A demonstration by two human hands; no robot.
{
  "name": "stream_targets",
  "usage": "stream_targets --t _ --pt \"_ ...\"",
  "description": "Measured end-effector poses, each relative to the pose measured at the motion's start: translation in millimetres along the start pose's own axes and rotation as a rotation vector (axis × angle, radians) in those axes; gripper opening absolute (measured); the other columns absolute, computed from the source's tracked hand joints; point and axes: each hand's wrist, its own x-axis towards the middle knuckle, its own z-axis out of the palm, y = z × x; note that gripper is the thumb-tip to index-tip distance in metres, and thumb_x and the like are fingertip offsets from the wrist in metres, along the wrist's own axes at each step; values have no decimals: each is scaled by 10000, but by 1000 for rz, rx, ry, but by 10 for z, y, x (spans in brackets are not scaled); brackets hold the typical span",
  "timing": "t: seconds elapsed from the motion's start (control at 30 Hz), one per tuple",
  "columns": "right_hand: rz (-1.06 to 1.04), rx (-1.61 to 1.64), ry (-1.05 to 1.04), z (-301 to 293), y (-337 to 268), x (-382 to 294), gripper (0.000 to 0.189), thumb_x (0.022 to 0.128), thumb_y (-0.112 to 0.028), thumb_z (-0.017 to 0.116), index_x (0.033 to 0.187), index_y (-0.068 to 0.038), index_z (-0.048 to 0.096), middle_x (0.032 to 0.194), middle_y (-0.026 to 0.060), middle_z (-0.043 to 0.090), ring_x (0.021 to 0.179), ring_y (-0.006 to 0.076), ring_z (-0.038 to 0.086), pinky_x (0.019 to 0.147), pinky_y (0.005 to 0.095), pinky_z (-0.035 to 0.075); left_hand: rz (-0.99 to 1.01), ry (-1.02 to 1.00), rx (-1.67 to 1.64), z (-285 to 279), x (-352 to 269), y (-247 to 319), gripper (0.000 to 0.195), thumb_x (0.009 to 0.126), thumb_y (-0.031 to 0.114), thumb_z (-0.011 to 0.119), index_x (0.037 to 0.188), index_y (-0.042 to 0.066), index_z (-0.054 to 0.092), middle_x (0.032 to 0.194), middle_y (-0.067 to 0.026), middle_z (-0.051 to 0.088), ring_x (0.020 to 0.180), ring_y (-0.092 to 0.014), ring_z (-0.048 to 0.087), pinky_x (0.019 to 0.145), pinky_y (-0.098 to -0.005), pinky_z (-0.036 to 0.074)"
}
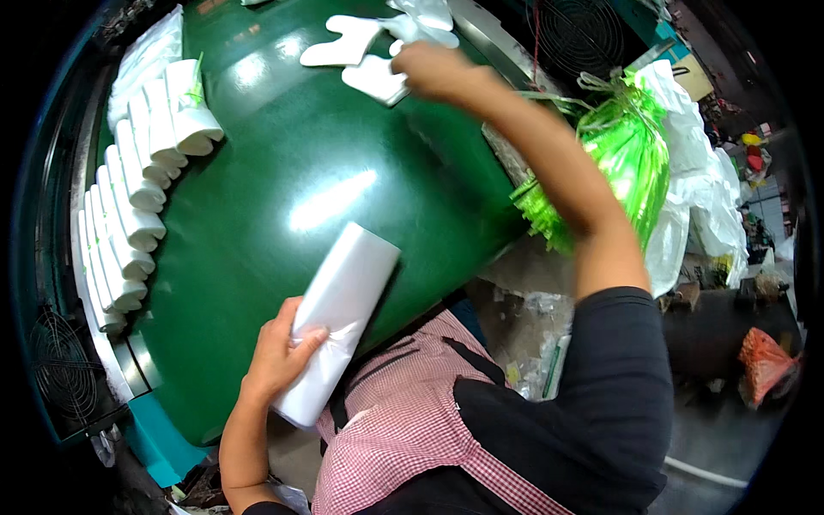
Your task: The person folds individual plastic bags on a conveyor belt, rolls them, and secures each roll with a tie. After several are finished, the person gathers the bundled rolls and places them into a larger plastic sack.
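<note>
My left hand [286, 351] grips a folded bundle of white plastic film [351, 277], thumb on top, at the near edge of the green work surface [257, 257]. The bundle slants up and to the right. At the far right side, my right hand [432, 69] is blurred over several white plastic pieces. One flat piece with rounded lobes [347, 42] lies just left of it. Another white piece [375, 80] lies partly beneath the fingers. The fingertips are hidden, so I cannot tell whether they hold anything.
A row of folded white bundles [138, 219], some with green ties, lines the left edge beside a clear plastic bag [151, 61]. Bright green plastic strips [621, 154] hang at the right near white bags [702, 174]. Guarded fans [576, 32] flank the surface.
</note>
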Motion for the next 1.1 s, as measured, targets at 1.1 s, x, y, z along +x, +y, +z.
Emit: stream_targets --t 1.1 --pt "-597 1556 110 -91 -1868 -2125 132 913 -143 603 917 -11 616 904 90 672 780 212 659 650 330 512 192 415 -1034 -96 -362 -212 400 980 242 498 1298 4 447 1145 -121 605 921 -194 632 797 -334 540"
